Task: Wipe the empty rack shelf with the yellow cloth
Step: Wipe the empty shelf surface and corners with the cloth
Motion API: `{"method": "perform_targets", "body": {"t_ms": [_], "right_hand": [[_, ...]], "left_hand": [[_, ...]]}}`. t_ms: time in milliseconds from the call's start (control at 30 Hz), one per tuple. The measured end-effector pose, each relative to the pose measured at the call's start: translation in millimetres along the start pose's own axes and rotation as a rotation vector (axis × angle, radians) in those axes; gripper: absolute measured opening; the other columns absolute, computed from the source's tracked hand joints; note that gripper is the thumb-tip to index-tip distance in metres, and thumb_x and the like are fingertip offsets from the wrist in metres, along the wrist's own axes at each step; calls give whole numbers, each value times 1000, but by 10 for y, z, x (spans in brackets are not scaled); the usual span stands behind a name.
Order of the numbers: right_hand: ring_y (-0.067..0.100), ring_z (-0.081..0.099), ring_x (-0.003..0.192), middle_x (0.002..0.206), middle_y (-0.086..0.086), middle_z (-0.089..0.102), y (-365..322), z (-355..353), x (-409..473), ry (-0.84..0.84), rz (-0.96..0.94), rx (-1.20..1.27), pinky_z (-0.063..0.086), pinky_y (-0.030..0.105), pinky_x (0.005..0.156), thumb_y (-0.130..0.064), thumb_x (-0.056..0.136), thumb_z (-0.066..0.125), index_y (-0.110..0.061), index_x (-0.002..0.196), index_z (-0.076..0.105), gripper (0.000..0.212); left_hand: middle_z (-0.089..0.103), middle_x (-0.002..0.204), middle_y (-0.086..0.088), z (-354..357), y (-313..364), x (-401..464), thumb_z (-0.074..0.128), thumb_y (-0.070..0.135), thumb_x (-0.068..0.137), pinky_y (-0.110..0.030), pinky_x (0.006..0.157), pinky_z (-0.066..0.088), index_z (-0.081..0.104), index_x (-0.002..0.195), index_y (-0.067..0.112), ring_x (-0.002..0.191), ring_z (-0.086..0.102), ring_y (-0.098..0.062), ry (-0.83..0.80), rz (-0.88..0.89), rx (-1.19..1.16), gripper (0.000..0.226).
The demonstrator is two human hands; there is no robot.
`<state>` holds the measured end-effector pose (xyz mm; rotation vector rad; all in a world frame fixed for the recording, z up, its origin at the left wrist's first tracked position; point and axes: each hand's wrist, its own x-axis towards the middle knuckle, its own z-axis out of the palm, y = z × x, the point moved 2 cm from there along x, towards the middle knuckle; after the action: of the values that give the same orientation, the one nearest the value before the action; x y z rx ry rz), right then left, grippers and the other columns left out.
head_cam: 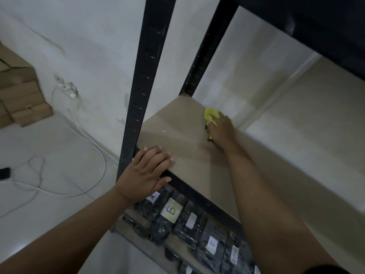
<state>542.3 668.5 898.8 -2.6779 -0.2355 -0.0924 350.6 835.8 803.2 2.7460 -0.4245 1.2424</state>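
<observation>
The empty rack shelf (pixel 181 135) is a tan board in a black metal frame. My right hand (pixel 222 131) reaches to its far edge near the wall and presses a crumpled yellow cloth (pixel 211 114) flat on the board; most of the cloth is hidden under the palm. My left hand (pixel 147 174) rests on the shelf's front left corner, fingers spread over the board and thumb over the black front rail, beside the front upright post.
Black uprights (pixel 142 91) rise at the shelf's left end, and a dark upper shelf (pixel 316 26) overhangs at top right. Black wrapped bundles with paper labels (pixel 171 210) fill the shelf below. White cables (pixel 79 135) and cardboard boxes (pixel 19 95) lie on the floor at left.
</observation>
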Motion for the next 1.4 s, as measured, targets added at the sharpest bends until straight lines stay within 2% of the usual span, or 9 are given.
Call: {"method": "perform_targets", "body": {"t_ms": [233,300,400,500,833,967,1167,1267,1400], "right_hand": [[5,19,137,147,-11,27,77,-129,-966,-207,-559,29,8,7,108,-26,93,49,-21,134,47,42],[9,18,139,147,-9,26,315,-184,-783,-170,-468,6,7,6,109,-27,94,49,-19,135,46,42],[30,13,144,156,11,16,476,-164,-213,-65,-246,-123,10,32,117,-35,95,43,-14,143,33,53],[39,27,134,149,21,26,301,-46,282,-9,-107,-206,20,37,112,-31,95,43,-11,140,36,49],[10,19,140,152,0,29,-154,44,-764,-289,-684,55,13,19,112,-17,91,52,-22,131,51,41],[23,28,139,149,12,34,97,-40,-288,-188,-579,-92,23,29,111,-33,88,43,-16,132,51,47],[34,28,132,148,17,30,-239,218,399,-20,-254,-162,23,34,108,-29,96,42,-14,137,43,44],[28,36,130,144,12,40,-600,293,167,-54,-367,-61,29,24,96,-24,93,47,-16,132,49,40],[18,34,136,146,3,42,-612,193,-480,-190,-595,10,27,23,105,-18,92,53,-16,128,55,36]], "left_hand": [[42,127,-5,-6,15,-4,25,44,98,-39,110,17,43,121,14,121,40,-28,5,-5,-13,42],[42,127,-5,-11,13,0,25,44,98,-39,110,17,43,121,14,122,39,-28,-1,-10,-5,43],[42,127,-6,-19,25,7,24,45,98,-38,111,16,43,122,14,122,39,-28,-11,-22,-5,44],[42,127,-6,-23,15,6,23,46,98,-38,112,15,43,122,14,122,39,-29,-17,-25,0,45],[43,125,-6,-17,27,-3,25,45,98,-37,111,16,43,122,13,120,40,-28,10,-12,2,44],[42,125,-7,-43,36,0,25,45,98,-35,115,11,43,123,13,119,40,-28,-3,-33,9,44],[40,121,-10,-19,20,-1,25,45,98,-34,116,8,43,121,13,117,41,-28,20,-27,13,43],[40,120,-10,-6,4,1,26,46,98,-34,115,11,44,120,13,116,41,-28,41,-15,-10,43],[40,118,-10,-13,14,-6,28,44,98,-38,110,19,44,119,12,115,42,-29,77,0,-47,42]]}}
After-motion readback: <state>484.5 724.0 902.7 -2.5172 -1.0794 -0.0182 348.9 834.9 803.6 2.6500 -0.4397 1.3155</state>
